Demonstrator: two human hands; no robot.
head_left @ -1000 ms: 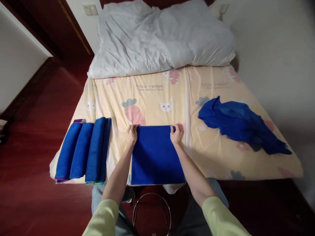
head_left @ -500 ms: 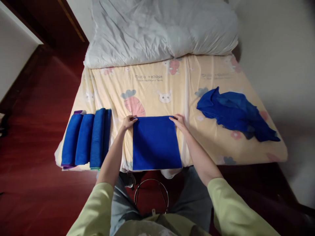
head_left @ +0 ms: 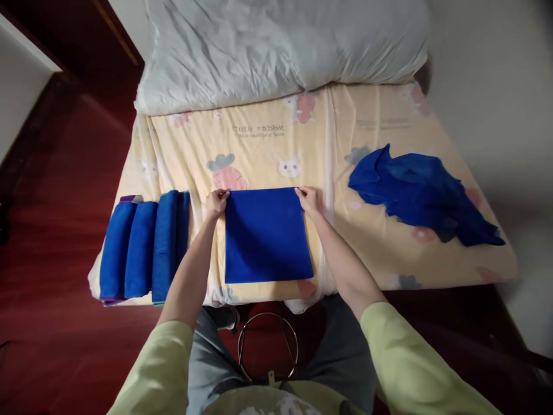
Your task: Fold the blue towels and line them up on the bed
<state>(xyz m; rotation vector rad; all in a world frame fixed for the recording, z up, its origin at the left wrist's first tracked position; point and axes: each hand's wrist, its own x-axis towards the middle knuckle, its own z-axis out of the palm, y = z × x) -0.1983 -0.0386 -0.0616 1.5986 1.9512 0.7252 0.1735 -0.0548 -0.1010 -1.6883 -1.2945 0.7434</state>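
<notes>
A blue cloth [head_left: 268, 236] lies flat as a near-square on the bed, in front of my body. My left hand [head_left: 218, 203] pinches its far left corner. At the far right corner, my right hand [head_left: 307, 200] has the cloth between thumb and fingers. Left of it are several folded blue cloths [head_left: 140, 249], side by side near the bed's front edge. A crumpled heap of blue cloth [head_left: 425, 193] rests on the right part of the bed, touched by neither hand.
The bed has a pale yellow printed sheet [head_left: 259, 153]. A bulky grey-white quilt [head_left: 285, 52] covers its far end. A round metal-framed stool [head_left: 268, 316] stands below the front edge between my legs. A wall rises on the right.
The flat cloth has moved away from me, its near edge now farther from the bed's front edge. Both hands have moved with its far corners. The camera view has shifted slightly.
</notes>
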